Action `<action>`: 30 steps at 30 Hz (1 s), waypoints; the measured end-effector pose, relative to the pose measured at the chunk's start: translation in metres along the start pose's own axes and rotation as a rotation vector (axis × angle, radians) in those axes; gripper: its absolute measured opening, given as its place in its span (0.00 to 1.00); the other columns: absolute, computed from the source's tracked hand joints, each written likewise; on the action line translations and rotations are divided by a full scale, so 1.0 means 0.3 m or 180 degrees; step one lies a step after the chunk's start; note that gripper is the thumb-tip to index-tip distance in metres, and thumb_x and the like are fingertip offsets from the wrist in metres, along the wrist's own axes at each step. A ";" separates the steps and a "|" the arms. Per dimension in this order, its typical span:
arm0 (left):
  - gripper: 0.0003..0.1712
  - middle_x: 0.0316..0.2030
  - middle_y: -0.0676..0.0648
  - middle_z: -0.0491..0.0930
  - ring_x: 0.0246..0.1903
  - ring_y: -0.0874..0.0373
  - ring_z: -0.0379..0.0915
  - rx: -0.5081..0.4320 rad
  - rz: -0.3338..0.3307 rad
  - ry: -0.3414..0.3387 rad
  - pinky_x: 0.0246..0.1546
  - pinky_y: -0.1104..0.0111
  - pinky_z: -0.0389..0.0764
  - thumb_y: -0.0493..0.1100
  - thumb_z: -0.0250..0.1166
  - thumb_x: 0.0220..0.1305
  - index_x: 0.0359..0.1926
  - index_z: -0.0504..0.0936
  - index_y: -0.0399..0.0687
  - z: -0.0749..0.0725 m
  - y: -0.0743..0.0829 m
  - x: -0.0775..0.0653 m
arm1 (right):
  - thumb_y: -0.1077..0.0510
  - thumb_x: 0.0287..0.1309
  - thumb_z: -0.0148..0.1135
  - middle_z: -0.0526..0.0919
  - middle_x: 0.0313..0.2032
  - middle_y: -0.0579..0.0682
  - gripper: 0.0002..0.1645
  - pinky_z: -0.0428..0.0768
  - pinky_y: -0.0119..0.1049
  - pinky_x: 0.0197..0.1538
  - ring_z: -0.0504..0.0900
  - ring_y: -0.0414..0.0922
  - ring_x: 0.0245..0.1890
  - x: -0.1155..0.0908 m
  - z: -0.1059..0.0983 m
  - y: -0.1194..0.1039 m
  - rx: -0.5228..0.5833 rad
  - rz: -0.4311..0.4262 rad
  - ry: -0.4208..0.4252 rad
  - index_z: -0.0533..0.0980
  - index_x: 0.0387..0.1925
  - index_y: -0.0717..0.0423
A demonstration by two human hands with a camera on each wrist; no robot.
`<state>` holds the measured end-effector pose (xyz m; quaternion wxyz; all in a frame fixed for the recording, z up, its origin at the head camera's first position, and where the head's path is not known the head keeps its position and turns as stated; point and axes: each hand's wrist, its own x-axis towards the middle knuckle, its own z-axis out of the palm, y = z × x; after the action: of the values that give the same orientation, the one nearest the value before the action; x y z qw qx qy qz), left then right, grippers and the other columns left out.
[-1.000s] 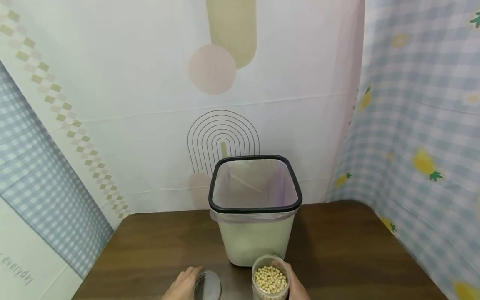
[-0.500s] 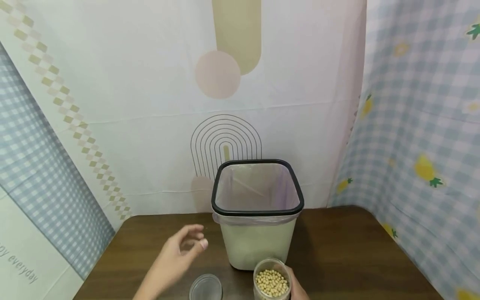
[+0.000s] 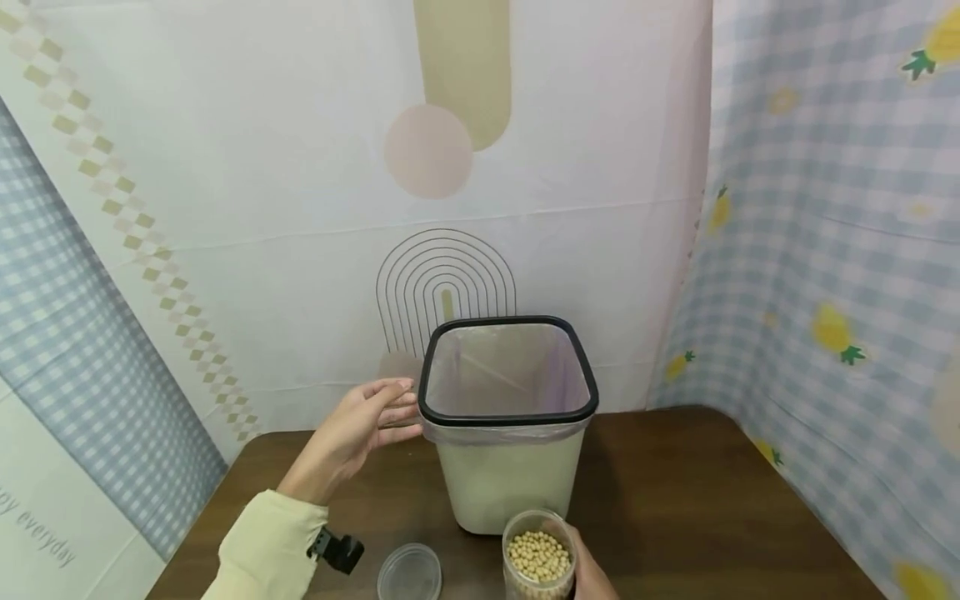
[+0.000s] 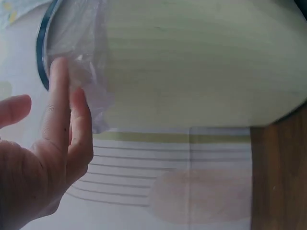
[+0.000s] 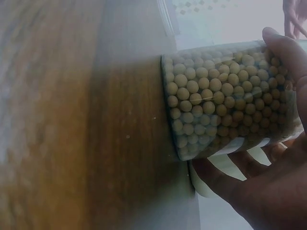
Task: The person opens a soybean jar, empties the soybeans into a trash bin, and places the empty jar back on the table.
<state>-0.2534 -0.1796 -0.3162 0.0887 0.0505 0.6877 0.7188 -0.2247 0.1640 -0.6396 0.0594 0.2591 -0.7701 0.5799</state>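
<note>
A clear jar [image 3: 517, 587] of pale round soybeans [image 3: 538, 556] stands on the table at the front in the head view. My right hand [image 3: 592, 573] grips it from the right, thumb and fingers [image 5: 218, 179] curled round its side in the right wrist view. My left hand [image 3: 360, 429] is raised at the left side of a pale bin [image 3: 510, 475], its fingers loosely extended. In the left wrist view the fingertips [image 4: 60, 72] lie beside the bin's liner bag [image 4: 91, 62]; whether they touch it I cannot tell. The round clear lid [image 3: 410, 573] lies left of the jar.
The bin has a black rim [image 3: 506, 421] and stands behind the jar on a dark wooden table [image 3: 675, 500]. Printed cloth [image 3: 315, 167] hangs behind the table, and blue checked cloth [image 3: 810, 250] hangs along the right side.
My left hand has let go of the lid, leaving it on the table, and has moved up and forward to the bin's left rim. The right hand keeps its hold on the jar.
</note>
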 end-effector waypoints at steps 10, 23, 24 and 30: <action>0.28 0.35 0.52 0.81 0.33 0.64 0.81 0.0099 -0.0165 -0.0040 0.35 0.74 0.85 0.45 0.58 0.82 0.70 0.66 0.29 0.014 0.005 0.106 | 0.57 0.46 0.86 0.75 0.66 0.60 0.56 0.79 0.34 0.57 0.76 0.37 0.62 0.011 0.003 -0.306 -0.0146 0.0468 0.0111 0.64 0.73 0.57; 0.23 0.35 0.53 0.84 0.35 0.64 0.83 -0.0146 -0.0057 -0.0122 0.37 0.74 0.85 0.40 0.55 0.82 0.67 0.67 0.26 -0.004 -0.014 0.170 | 0.54 0.47 0.86 0.74 0.69 0.53 0.60 0.78 0.34 0.59 0.74 0.38 0.66 -0.015 0.013 -0.101 -0.0170 0.0187 0.0060 0.61 0.77 0.44; 0.24 0.36 0.53 0.84 0.36 0.64 0.83 -0.0180 -0.0070 -0.0146 0.37 0.74 0.85 0.40 0.55 0.82 0.68 0.67 0.26 -0.005 -0.015 0.173 | 0.55 0.46 0.87 0.75 0.68 0.52 0.59 0.78 0.33 0.59 0.74 0.36 0.65 -0.014 0.012 -0.114 -0.0195 0.0130 0.0098 0.62 0.76 0.45; 0.24 0.39 0.51 0.83 0.36 0.64 0.83 -0.0270 -0.0119 -0.0155 0.37 0.74 0.86 0.40 0.56 0.81 0.66 0.67 0.26 -0.017 -0.023 0.171 | 0.56 0.46 0.86 0.76 0.66 0.61 0.57 0.79 0.36 0.56 0.77 0.37 0.60 -0.002 0.022 -0.341 -0.0115 0.0514 0.0244 0.64 0.74 0.58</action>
<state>-0.3042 -0.1744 -0.3258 0.1208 0.0513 0.6550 0.7441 -0.1749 0.1383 -0.5539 0.0464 0.1727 -0.7959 0.5784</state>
